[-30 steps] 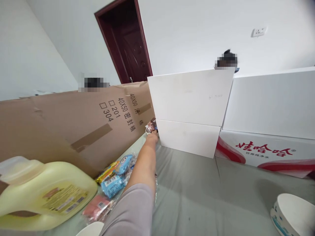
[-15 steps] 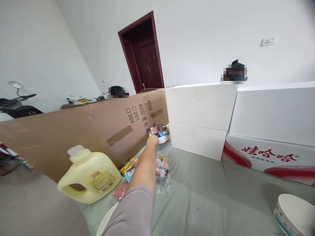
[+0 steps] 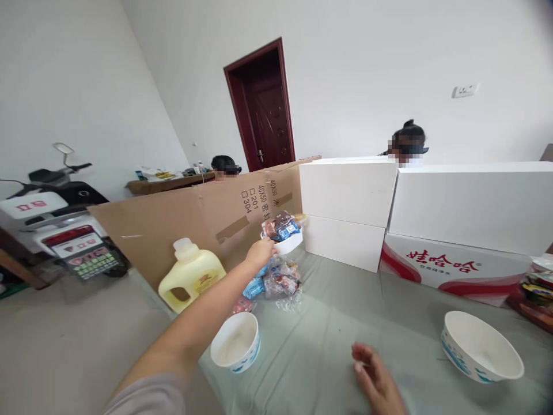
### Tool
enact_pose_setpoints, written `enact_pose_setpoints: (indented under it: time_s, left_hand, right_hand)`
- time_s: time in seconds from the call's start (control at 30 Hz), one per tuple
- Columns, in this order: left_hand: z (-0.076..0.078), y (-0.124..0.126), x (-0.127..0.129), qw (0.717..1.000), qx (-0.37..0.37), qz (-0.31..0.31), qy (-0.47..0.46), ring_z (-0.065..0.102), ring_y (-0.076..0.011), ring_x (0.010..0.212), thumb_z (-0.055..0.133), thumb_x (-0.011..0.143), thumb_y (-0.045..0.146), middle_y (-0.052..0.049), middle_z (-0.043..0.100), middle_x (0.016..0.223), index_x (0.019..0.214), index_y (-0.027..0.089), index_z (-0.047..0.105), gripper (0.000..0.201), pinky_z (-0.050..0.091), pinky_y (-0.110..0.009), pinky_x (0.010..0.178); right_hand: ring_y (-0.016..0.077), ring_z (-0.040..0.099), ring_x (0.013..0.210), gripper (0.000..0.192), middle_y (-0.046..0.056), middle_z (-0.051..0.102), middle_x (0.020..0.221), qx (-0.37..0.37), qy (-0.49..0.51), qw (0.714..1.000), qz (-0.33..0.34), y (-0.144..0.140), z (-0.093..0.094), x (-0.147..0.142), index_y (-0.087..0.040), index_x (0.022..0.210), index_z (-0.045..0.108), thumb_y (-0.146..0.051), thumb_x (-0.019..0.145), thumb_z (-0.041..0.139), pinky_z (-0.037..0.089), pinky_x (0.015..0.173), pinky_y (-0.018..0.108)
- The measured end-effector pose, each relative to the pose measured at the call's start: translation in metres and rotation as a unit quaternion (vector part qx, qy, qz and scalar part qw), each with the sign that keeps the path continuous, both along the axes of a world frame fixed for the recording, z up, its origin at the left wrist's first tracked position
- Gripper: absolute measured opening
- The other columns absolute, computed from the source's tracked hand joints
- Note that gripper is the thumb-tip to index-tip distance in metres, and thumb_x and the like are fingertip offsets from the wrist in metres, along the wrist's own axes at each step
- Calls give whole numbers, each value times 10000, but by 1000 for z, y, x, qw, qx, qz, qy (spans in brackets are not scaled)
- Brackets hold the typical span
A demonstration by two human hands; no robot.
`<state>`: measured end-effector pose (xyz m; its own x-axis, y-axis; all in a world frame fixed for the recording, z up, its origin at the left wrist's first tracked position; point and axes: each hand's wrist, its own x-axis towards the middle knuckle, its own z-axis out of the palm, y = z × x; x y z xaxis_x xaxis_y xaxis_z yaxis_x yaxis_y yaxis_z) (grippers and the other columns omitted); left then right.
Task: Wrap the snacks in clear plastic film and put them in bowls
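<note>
My left hand (image 3: pixel 261 252) reaches forward and grips the near left rim of a white bowl (image 3: pixel 288 246) heaped with wrapped snacks (image 3: pixel 286 226), some in brown and blue packaging. Below that bowl lie clear plastic-wrapped snacks (image 3: pixel 283 281) and blue packets (image 3: pixel 254 286). At the lower middle, my right hand (image 3: pixel 377 377) is over the cloth with its fingers loosely bent and apart, holding nothing. A white paper bowl (image 3: pixel 235 346) with blue print stands under my left forearm. Another such bowl (image 3: pixel 479 349) is to the right of my right hand.
A yellow jug (image 3: pixel 192 275) stands beside my left forearm, against a brown cardboard wall (image 3: pixel 233 207). White boxes (image 3: pixel 345 193) and a red-and-white carton (image 3: pixel 449 268) form a barrier at the back. Two people's heads show behind it. Packaged items (image 3: pixel 538 291) lie at the far right.
My left hand has drawn the snack-filled bowl slightly nearer. My right hand has come into view at the bottom. The head view has shifted, showing more of both paper bowls.
</note>
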<state>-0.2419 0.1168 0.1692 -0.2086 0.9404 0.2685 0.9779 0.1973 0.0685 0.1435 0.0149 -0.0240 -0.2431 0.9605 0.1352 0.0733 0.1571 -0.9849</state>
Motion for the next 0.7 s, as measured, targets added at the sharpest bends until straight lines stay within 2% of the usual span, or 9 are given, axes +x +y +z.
enact_pose_setpoints:
  time_s: [0.07,0.17,0.27,0.33,0.43,0.53,0.6,0.7]
  left_hand:
    - [-2,-20,15,999,18,-34,0,608,-246,985,620,867,260,-76,640,995,838,162,661,110,461,-334,875]
    - [-13,-42,47,994,43,-96,-7,602,-239,962,637,856,263,-71,639,954,792,176,640,108,459,-330,863]
    - [-36,-56,91,984,69,-160,-27,597,-235,941,651,849,265,-70,633,942,770,185,619,117,468,-344,852]
    - [-58,-67,125,976,88,-195,-47,595,-240,940,652,849,251,-70,630,950,782,186,612,101,476,-365,850]
    - [-96,-82,171,963,115,-230,-82,589,-248,971,629,864,224,-82,633,983,782,190,607,91,492,-394,861]
    - [-131,-93,202,954,134,-239,-120,595,-263,953,625,859,208,-100,639,968,786,191,608,77,517,-413,830]
    - [-147,-96,212,950,140,-241,-143,607,-266,909,633,848,202,-105,643,927,775,188,607,78,535,-411,789]
    - [-161,-100,217,942,142,-249,-175,620,-257,872,638,834,193,-96,645,891,775,192,606,67,548,-396,769]
  right_hand:
    - [272,627,1077,524,118,646,1192,-65,71,995,0,18,20,-6,-234,1094,626,-605,726,657,510,915,402]
    - [290,592,1132,648,135,580,1287,-140,150,979,-3,40,59,-19,-235,1170,576,-616,664,718,481,941,437]
    - [281,598,1124,820,141,562,1302,-208,222,953,5,53,91,-31,-257,1308,463,-595,627,768,476,927,432]
    - [275,622,1081,901,125,593,1259,-229,262,938,9,57,102,-36,-281,1352,398,-602,602,781,487,891,433]
    - [272,646,1006,928,80,653,1149,-211,304,929,-16,57,104,-37,-289,1341,376,-569,569,807,515,810,419]
    - [258,654,939,960,45,675,1061,-195,314,927,-69,51,92,-30,-275,1327,368,-472,521,849,529,737,368]
    - [245,657,898,977,29,679,1023,-194,299,930,-90,47,80,-24,-271,1333,356,-437,509,853,529,694,335]
    - [234,663,831,921,15,687,942,-193,275,934,-119,45,63,-19,-243,1292,396,-436,507,837,524,648,314]
